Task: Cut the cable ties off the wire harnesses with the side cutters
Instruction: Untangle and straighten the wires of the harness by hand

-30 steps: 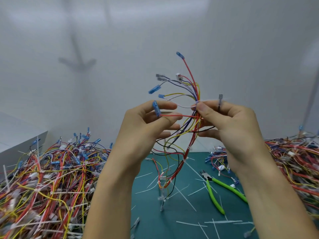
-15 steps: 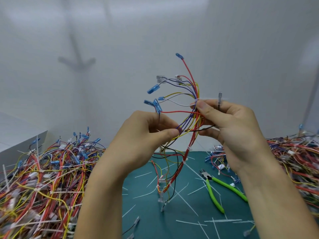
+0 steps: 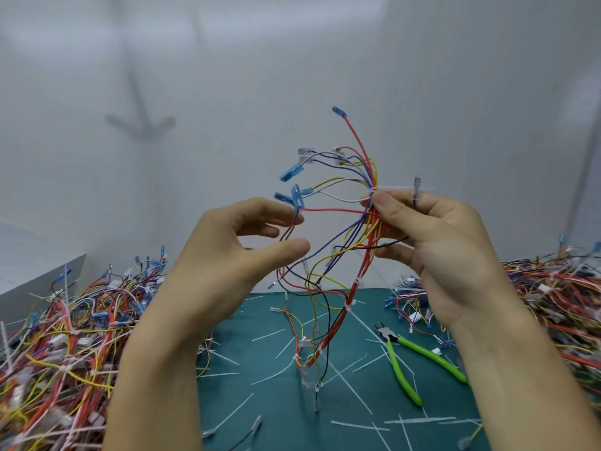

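Observation:
I hold a wire harness point(image 3: 359, 275) upright above the green mat, its red, yellow, purple and black wires fanning out to blue terminals at the top. My right hand point(image 3: 432, 242) pinches the bundle just below a white cable tie point(image 3: 387, 189). My left hand point(image 3: 240, 252) is beside the harness with fingers apart, a red and a dark wire running between thumb and forefinger; it grips nothing. Further white ties sit lower on the red trunk. The side cutters point(image 3: 403, 362), with bright green handles, lie on the mat to the right, under my right wrist.
A big heap of tangled harnesses point(image 3: 61, 349) fills the left side, another heap point(image 3: 559, 307) the right. Cut white tie pieces point(image 3: 354, 385) are strewn over the green mat point(image 3: 279, 415). A white box edge point(image 3: 39, 284) stands at far left, a white wall behind.
My left hand has let go of the wires it pinched and spread its fingers, moving slightly left. My right hand keeps its hold on the bundle.

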Tool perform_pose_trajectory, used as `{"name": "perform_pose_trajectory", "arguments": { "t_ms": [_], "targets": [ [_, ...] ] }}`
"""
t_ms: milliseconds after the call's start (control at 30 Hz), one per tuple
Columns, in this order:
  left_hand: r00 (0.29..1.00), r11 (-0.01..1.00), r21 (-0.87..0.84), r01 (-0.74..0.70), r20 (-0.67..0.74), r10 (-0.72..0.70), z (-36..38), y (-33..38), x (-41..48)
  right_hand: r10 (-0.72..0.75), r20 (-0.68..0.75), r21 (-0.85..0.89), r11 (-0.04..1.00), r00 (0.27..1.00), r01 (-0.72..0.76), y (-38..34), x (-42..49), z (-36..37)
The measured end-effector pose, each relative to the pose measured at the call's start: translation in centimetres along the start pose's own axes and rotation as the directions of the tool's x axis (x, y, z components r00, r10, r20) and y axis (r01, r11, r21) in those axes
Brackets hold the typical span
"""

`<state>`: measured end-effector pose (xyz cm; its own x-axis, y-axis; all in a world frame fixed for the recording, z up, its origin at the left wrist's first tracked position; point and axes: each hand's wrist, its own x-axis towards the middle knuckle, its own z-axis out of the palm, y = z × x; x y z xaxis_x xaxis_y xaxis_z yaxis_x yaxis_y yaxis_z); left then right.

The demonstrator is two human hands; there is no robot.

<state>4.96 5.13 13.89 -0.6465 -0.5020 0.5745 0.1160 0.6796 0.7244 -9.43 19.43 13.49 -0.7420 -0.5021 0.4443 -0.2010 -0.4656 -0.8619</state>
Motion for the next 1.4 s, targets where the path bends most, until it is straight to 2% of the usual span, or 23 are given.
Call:
{"name": "perform_pose_trajectory", "arguments": {
  "t_ms": [67, 167, 233, 467, 567, 700, 767, 833, 900, 933, 1000, 1167, 1333, 1400],
  "targets": [
    [0.997, 0.996, -0.041, 0.077, 0.021, -0.076, -0.1, -0.3, -0.1, 0.004, -0.006, 0.016, 1.0, 1.0, -0.004, 0.0, 0.0, 0.0],
    [0.962, 0.952, -0.149, 0.266, 0.104, -0.252, 0.3, -0.2, -0.2, 0.007, -0.026, 0.037, 0.999, 1.0, -0.006, -0.1, 0.0, -0.1],
    [0.947, 0.946, -0.111, 0.303, 0.143, -0.287, 0.6, 0.0, -0.2, 0.015, -0.033, 0.056, 0.998, 0.999, -0.013, -0.1, 0.1, -0.1],
    [0.968, 0.986, -0.048, 0.158, 0.203, -0.145, 0.5, -0.1, 0.0, 0.042, -0.008, 0.134, 0.99, 0.999, -0.041, -0.1, 0.1, -0.3],
    [0.985, 0.992, -0.063, 0.105, 0.147, -0.095, 0.5, -0.6, 0.2, 0.07, 0.009, 0.153, 0.986, 0.998, -0.071, 0.0, 0.2, -0.3],
    [0.989, 0.991, -0.071, 0.117, 0.094, -0.11, 0.7, -0.7, 0.3, 0.091, 0.038, 0.157, 0.983, 0.995, -0.096, 0.0, 0.2, -0.3],
    [0.995, 0.994, -0.033, 0.103, 0.011, -0.103, 0.8, -0.8, 0.4, 0.089, 0.044, 0.144, 0.985, 0.995, -0.095, 0.1, 0.2, -0.2],
    [0.99, 0.999, 0.032, 0.011, -0.143, -0.007, 1.0, -0.4, 0.6, 0.082, 0.049, 0.127, 0.988, 0.995, -0.088, 0.1, 0.1, -0.1],
    [0.972, 0.992, -0.041, -0.121, -0.206, 0.11, 1.1, 0.5, 0.5, 0.079, 0.055, 0.124, 0.989, 0.995, -0.085, 0.1, 0.1, -0.1],
    [0.969, 0.977, -0.126, -0.173, -0.2, 0.146, 1.2, 0.9, 0.4, 0.078, 0.055, 0.126, 0.988, 0.995, -0.085, 0.1, 0.1, -0.1],
    [0.975, 0.951, -0.254, -0.178, -0.178, 0.135, 1.4, 1.4, 0.2, 0.076, 0.053, 0.128, 0.988, 0.996, -0.082, 0.0, 0.1, -0.2],
    [0.997, 0.992, -0.114, -0.051, -0.057, 0.044, 1.9, 0.4, 0.4, 0.06, 0.071, 0.109, 0.992, 0.996, -0.067, -0.1, 0.1, -0.4],
    [0.983, 0.984, -0.165, -0.062, 0.163, 0.089, 2.5, -0.3, 0.6, 0.05, 0.103, 0.083, 0.995, 0.993, -0.059, 0.1, 0.1, 0.0],
    [0.977, 0.992, -0.103, -0.069, 0.196, 0.088, 2.9, -0.6, 0.6, 0.045, 0.117, 0.077, 0.996, 0.992, -0.054, 0.3, 0.0, 0.2]
  ]
}}
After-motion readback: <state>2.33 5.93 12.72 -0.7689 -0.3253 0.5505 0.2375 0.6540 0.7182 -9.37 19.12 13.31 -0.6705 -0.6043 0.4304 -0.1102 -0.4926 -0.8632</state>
